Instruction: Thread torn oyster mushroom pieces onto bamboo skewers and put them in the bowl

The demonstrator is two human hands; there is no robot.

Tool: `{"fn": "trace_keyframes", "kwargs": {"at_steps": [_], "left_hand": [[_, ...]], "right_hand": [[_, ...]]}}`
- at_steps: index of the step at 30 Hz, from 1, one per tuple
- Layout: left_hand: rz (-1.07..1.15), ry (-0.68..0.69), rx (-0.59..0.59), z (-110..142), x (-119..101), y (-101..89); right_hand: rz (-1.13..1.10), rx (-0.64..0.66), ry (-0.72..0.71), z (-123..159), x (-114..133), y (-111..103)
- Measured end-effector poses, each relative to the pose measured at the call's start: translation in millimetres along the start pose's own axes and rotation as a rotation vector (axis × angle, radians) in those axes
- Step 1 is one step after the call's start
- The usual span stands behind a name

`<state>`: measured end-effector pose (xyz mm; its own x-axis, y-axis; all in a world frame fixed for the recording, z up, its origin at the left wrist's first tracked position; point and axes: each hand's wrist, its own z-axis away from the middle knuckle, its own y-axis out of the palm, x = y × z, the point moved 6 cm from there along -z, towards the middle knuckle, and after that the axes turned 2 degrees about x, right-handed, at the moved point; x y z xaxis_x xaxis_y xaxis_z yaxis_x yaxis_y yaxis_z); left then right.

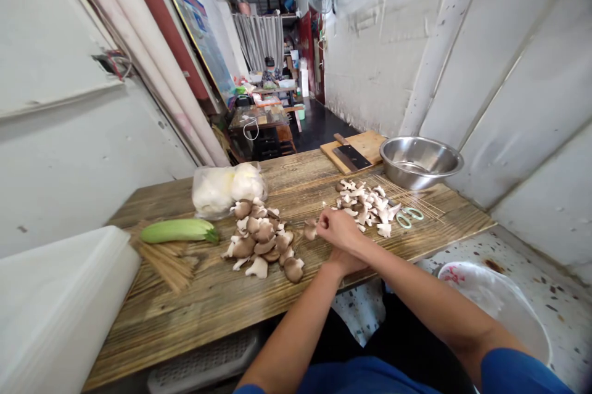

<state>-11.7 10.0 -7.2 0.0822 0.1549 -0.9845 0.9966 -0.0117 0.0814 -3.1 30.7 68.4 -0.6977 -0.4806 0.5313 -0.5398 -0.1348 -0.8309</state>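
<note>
My right hand point(340, 229) is closed, fingers curled together, above the middle of the table; what they hold, if anything, is hidden. Just left of its fingertips shows a brown-capped oyster mushroom point(310, 230); I cannot tell whether the hand touches it. My left hand point(348, 261) lies lower, crossed under the right wrist, its fingers hidden. To the left is a heap of whole oyster mushrooms point(264, 233). Beyond my right hand spreads a pile of smaller, pale mushroom pieces point(365, 201). Scissors with pale green handles point(409, 216) lie at that pile's right side.
Thin wooden skewers point(419, 200) lie beside a steel basin point(419, 160). A cleaver point(352, 156) rests on a cutting board point(370, 144). Leftward are a bagged white bundle point(226, 189), a green gourd point(178, 230) over more skewers point(169, 267), and a lined bin point(499, 301) stands right.
</note>
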Motion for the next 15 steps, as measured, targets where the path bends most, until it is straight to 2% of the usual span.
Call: {"fn": "trace_keyframes", "kwargs": {"at_steps": [3,6,10,15], "left_hand": [[-0.037,0.021,0.043,-3,-1,4.8],[0.087,-0.041,0.041,-8,-2,5.6],[0.489,-0.128,0.008,-11,-10,4.3],[0.539,-0.161,-0.113,-11,-11,-2.1]], "right_hand": [[-0.064,-0.145,0.04,5,-29,-40],[-0.146,-0.251,0.101,13,-62,-61],[-0.265,-0.327,0.125,27,-88,-59],[-0.371,-0.314,0.093,38,-91,-43]]}}
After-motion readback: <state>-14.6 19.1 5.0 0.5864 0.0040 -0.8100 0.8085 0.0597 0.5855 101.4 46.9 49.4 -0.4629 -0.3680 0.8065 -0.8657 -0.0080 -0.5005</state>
